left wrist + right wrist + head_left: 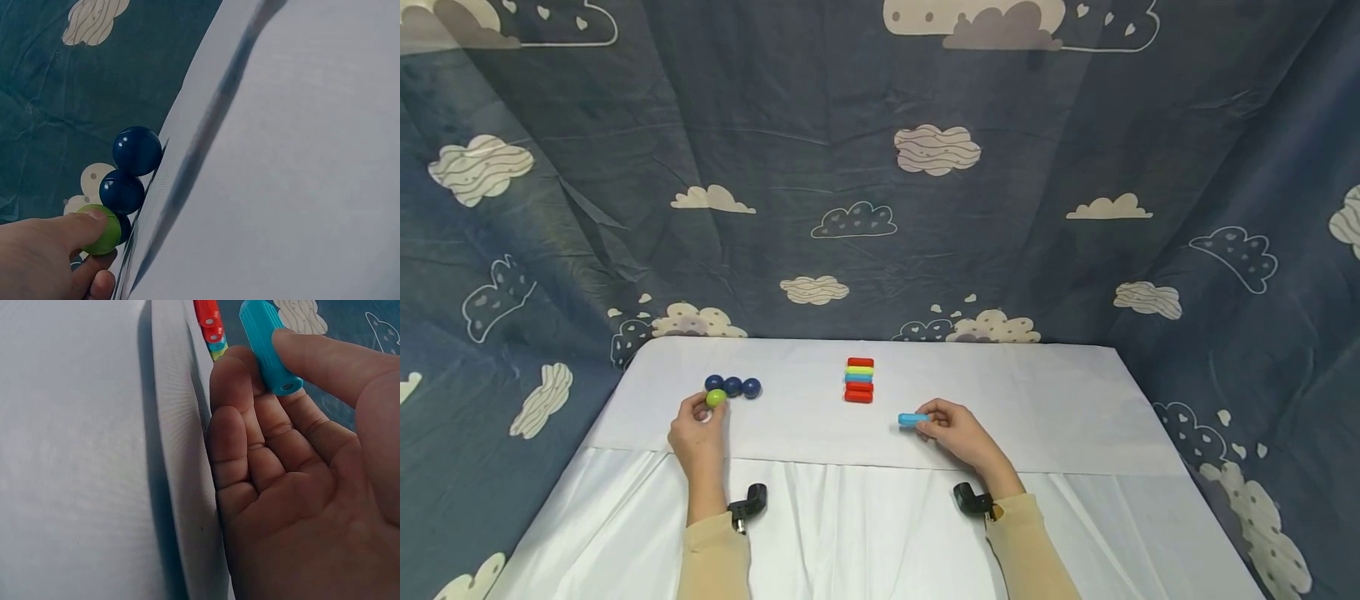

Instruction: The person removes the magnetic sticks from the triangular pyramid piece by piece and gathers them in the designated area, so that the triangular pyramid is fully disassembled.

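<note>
My left hand (697, 429) pinches a green ball (716, 397) between thumb and fingers, right at the near side of a row of dark blue balls (733, 386). In the left wrist view the green ball (103, 232) partly covers one of the blue balls (137, 150). My right hand (951, 427) holds a light blue ribbed plastic stick (912, 419) by one end, its other end pointing left. The right wrist view shows the thumb pressing this stick (265, 347) against the fingers. Left of and beyond it, red, yellow-green and blue sticks (859, 387) lie in a stacked column.
A white cloth covers the table (1037, 400). Behind and beside it hangs a dark blue curtain (850, 167) with cloud prints. Black wrist cameras (972, 500) are strapped at both sleeves.
</note>
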A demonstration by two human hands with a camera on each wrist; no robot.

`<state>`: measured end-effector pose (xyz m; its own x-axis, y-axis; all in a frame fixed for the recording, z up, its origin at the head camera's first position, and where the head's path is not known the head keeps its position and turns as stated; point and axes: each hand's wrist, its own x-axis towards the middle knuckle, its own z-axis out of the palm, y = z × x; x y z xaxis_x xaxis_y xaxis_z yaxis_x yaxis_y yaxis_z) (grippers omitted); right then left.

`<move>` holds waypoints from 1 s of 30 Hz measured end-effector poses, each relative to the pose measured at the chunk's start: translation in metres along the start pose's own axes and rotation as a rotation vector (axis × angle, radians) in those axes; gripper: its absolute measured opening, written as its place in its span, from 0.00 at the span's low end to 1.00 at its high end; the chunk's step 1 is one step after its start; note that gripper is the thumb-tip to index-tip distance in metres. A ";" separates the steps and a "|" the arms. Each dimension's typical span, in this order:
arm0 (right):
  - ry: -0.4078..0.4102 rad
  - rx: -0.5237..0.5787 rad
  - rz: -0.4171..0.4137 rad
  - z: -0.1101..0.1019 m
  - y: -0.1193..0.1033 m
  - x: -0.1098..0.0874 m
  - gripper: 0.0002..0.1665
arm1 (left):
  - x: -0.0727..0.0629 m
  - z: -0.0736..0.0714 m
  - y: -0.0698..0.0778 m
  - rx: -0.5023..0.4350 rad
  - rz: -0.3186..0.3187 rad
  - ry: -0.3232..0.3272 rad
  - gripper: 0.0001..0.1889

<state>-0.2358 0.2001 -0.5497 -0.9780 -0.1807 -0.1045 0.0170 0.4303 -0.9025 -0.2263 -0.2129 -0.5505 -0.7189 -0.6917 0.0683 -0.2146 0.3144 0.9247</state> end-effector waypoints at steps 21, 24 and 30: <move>-0.007 0.005 -0.012 0.001 0.000 -0.001 0.11 | -0.002 0.004 -0.003 0.085 0.038 0.006 0.24; -0.006 0.003 -0.010 0.001 0.001 -0.001 0.11 | -0.003 0.002 -0.002 0.082 0.032 -0.011 0.25; -0.011 0.002 -0.015 0.001 -0.001 -0.003 0.12 | 0.000 0.000 0.002 -0.011 0.057 0.039 0.24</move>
<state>-0.2330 0.1998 -0.5490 -0.9759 -0.1967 -0.0951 0.0023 0.4261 -0.9047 -0.2265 -0.2124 -0.5485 -0.7035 -0.6977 0.1350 -0.1668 0.3468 0.9230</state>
